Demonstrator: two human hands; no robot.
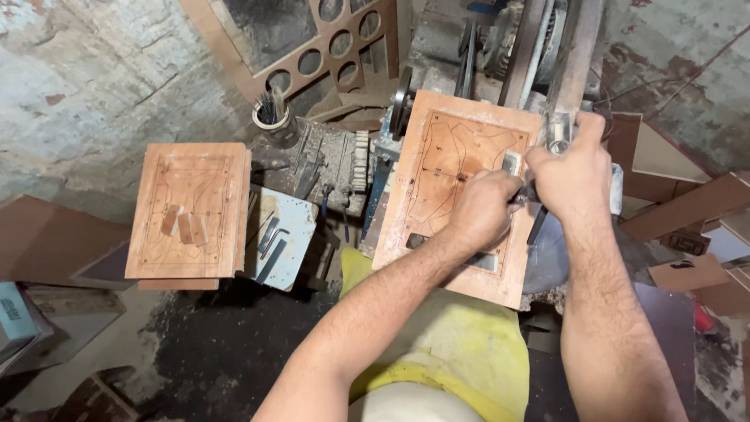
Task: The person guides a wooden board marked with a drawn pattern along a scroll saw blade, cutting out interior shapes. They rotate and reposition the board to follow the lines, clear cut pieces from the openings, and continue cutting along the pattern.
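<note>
Far left, on a low stand: a stack of wooden boards (190, 209), pattern lines already scored into the top one, three small cut blocks (185, 226) lying loose on it. Finished with, by the look of it, or waiting a turn (cannot tell which). Just right of that, a pale blue metal plate (283, 238) with flat keys and wrenches, and behind it a tin of rods (272, 114).

Centre: a second wooden board (455, 191) tilted up against the machine (539, 47), outline marked across its face, a dark slot already cut near the lower edge. Most of the outline apparently uncut, so probably early in the sawing.

Left hand (483, 209) closed over the board's right side, fingers curled tight around a small metal part (512, 162). Right hand (570, 168) just beside it, touching, clenched on a dark tool (537, 223) under the machine's upright arm. Below, a yellow cloth (449, 336) over the lap.
</note>
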